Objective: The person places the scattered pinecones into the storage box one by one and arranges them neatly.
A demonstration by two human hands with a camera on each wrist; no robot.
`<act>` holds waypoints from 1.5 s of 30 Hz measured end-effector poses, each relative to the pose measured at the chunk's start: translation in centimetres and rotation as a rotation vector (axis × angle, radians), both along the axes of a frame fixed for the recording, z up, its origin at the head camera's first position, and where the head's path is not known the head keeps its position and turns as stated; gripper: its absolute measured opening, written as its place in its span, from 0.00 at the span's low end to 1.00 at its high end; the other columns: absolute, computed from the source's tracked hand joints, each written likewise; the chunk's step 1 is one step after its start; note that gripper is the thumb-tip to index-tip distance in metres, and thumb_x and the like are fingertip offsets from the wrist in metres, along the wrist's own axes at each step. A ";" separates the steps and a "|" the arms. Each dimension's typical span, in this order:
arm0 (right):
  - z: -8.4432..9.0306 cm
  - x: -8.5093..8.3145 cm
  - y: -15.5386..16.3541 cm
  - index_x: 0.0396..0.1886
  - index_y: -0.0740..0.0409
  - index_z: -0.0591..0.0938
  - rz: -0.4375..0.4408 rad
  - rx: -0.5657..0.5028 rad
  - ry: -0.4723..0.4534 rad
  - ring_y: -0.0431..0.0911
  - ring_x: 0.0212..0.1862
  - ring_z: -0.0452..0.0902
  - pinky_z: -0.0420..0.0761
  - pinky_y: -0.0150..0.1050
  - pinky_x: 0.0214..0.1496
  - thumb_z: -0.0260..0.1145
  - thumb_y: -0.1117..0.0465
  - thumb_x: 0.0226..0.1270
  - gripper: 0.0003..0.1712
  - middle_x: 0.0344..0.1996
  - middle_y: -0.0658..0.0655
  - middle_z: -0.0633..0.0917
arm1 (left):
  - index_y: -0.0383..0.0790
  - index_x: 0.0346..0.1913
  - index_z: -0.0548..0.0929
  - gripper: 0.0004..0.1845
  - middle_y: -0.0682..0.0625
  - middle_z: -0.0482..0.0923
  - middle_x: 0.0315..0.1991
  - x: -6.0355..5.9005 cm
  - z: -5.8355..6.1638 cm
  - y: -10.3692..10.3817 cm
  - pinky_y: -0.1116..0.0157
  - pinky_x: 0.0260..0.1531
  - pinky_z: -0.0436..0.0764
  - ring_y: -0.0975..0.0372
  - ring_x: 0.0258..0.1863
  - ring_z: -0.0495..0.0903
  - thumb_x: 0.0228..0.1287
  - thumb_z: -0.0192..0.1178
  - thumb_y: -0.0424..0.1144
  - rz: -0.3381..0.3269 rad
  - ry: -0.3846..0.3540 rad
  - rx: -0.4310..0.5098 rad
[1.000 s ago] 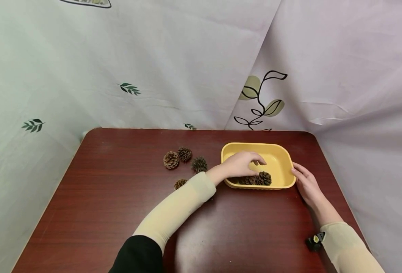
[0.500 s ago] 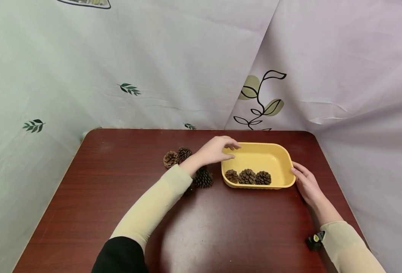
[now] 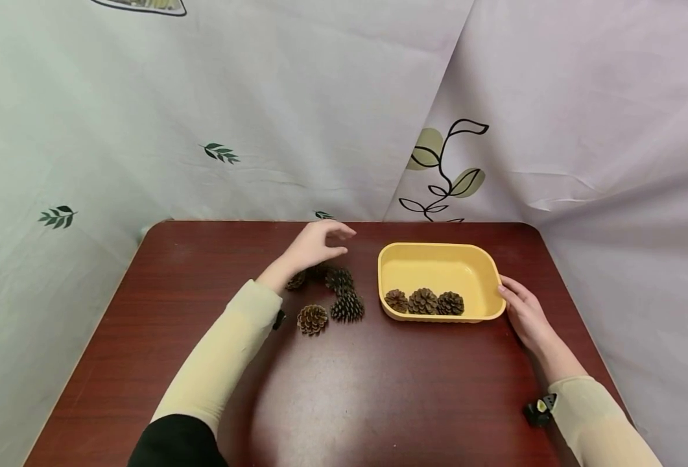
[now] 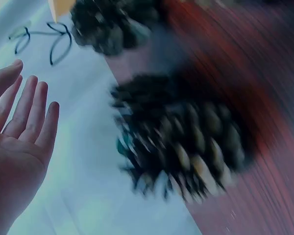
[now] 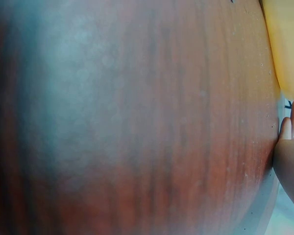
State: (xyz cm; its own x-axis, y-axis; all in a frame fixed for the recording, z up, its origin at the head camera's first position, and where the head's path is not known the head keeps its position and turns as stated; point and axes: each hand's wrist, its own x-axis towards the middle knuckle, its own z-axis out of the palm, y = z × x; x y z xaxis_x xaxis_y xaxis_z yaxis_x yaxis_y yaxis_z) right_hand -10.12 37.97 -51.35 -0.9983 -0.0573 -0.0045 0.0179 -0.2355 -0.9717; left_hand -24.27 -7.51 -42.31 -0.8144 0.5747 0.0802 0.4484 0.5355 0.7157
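- Backdrop [image 3: 297, 84]: pale, wrinkled cloth, spanning 9 through 12 to 3 o'clock in the head view; tint greenish at 9, pinkish at 1.
- Cloth edge [image 3: 435, 97]: slanting line, 1 o'clock.
- Printed motifs: dark green leaf sprigs [image 3: 220, 153] at 9 and 10; outlined vine [image 3: 450, 188] at 2.
- Table [image 3: 425, 383]: red-brown, wood-grained, 6 o'clock; far corners rounded; diffuse glare [image 3: 326, 395] on surface.

The yellow tub [image 3: 478, 275] is looking like smooth plastic, its inside carrying a soft sheen. Within it, 3 pine cones [image 3: 423, 301] are showing rough, woody, matt scales; the loose pine cones [image 3: 312, 320] are looking equally coarse. The reddish-brown tabletop [image 3: 425, 389] is displaying wood grain and reflecting light in a glossy patch. The printed backdrop [image 3: 297, 97] is hanging as matt, creased cloth. The 2 cream sleeves [image 3: 215, 357] are appearing as matt fabric.
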 end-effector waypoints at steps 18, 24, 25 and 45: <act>-0.1 -0.1 0.1 0.58 0.46 0.85 -0.006 -0.005 -0.001 0.32 0.53 0.85 0.83 0.23 0.54 0.49 0.70 0.86 0.22 0.52 0.42 0.90 | 0.33 0.64 0.84 0.22 0.37 0.82 0.66 0.2 -1.4 -7.6 0.43 0.71 0.79 0.42 0.70 0.78 0.69 0.71 0.32 0.089 -0.072 -0.089; 0.0 0.0 0.0 0.57 0.45 0.85 -0.006 0.003 -0.006 0.31 0.53 0.85 0.82 0.22 0.54 0.49 0.70 0.86 0.22 0.52 0.41 0.90 | 0.32 0.64 0.84 0.22 0.35 0.82 0.65 0.7 -2.3 -9.2 0.43 0.68 0.81 0.41 0.68 0.79 0.68 0.72 0.33 0.103 -0.082 -0.105; 0.1 0.0 0.0 0.57 0.45 0.85 -0.006 0.001 -0.006 0.31 0.53 0.85 0.82 0.22 0.54 0.49 0.70 0.86 0.21 0.52 0.41 0.90 | 0.32 0.64 0.84 0.22 0.35 0.82 0.65 0.7 -2.4 -9.4 0.43 0.68 0.81 0.41 0.68 0.79 0.69 0.72 0.33 0.104 -0.080 -0.108; 0.1 -0.1 0.0 0.56 0.43 0.85 -0.011 0.009 -0.011 0.30 0.53 0.84 0.82 0.21 0.54 0.49 0.69 0.86 0.22 0.52 0.39 0.89 | 0.32 0.64 0.83 0.24 0.35 0.85 0.60 2.0 -3.6 -10.7 0.44 0.62 0.84 0.43 0.60 0.84 0.67 0.73 0.35 0.071 -0.120 -0.139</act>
